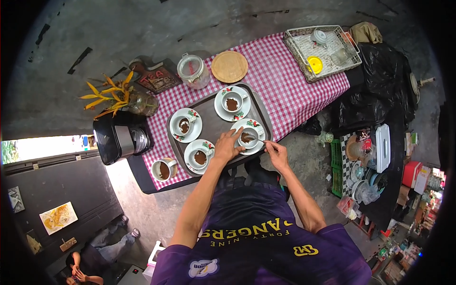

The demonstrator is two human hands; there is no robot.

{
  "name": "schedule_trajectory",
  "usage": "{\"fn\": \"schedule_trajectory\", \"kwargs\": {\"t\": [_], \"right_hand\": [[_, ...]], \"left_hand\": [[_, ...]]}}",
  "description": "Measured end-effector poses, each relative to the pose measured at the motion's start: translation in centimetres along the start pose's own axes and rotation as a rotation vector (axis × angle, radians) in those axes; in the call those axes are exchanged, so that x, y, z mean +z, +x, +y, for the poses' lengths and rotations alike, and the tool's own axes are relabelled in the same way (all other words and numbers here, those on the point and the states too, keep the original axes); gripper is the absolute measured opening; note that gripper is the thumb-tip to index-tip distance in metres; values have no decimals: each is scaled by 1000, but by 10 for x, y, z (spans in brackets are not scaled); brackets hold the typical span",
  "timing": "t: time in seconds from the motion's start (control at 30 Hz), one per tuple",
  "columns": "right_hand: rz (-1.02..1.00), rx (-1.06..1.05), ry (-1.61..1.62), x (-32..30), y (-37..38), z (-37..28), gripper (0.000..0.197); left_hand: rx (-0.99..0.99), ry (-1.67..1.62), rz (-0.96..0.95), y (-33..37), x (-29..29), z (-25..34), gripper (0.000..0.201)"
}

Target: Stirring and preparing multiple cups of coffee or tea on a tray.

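Note:
On the dark tray (pixel 213 110), several white cups stand on saucers with green and red patterned rims, brown powder in each. My left hand (pixel 227 146) steadies the near right cup (pixel 254 131), thumb and fingers spread around its left side. A spoon (pixel 248 139) dips into that cup; my right hand (pixel 276 154) pinches its handle. Beside my left hand is the near cup (pixel 200 157). Further off stand the far left cup (pixel 184 125) and the far cup (pixel 232 104). Outside the tray, at the table's left corner, another cup (pixel 163 170) also contains brown powder.
A red-and-white checked cloth (pixel 266 61) covers the table. Behind the tray are a glass jar (pixel 193 71) and a round wooden board (pixel 229 66). A black coffee machine (pixel 116 137) stands left, a wicker basket (pixel 327 71) far right. Another person (pixel 90 259) is at lower left.

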State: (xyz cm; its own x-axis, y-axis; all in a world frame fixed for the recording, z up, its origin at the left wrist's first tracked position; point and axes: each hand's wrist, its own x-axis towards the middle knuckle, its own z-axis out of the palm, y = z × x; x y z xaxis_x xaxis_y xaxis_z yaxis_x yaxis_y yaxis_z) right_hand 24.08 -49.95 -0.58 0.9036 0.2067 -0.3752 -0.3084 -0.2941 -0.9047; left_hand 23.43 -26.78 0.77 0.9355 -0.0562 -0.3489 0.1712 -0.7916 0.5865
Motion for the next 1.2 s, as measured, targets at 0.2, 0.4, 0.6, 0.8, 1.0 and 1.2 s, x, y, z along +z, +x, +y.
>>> {"fn": "schedule_trajectory", "kwargs": {"t": [0.2, 0.4, 0.6, 0.8, 1.0, 1.2], "right_hand": [[123, 89, 287, 13, 5, -3, 28], [230, 118, 504, 62, -12, -40, 23], [9, 74, 456, 190, -43, -67, 26], [-200, -66, 14, 287, -55, -63, 35], [-203, -151, -216, 329, -68, -76, 28], [-154, -448, -583, 344, -67, -70, 24]], "left_hand": [[94, -159, 186, -29, -10, -3, 67], [214, -310, 414, -102, -60, -58, 26], [89, -195, 573, -176, -101, -162, 11], [-70, -1, 388, -211, -123, -222, 73], [-31, -46, 306, -219, -118, -260, 93], [57, -120, 291, -218, -108, -275, 93]]}}
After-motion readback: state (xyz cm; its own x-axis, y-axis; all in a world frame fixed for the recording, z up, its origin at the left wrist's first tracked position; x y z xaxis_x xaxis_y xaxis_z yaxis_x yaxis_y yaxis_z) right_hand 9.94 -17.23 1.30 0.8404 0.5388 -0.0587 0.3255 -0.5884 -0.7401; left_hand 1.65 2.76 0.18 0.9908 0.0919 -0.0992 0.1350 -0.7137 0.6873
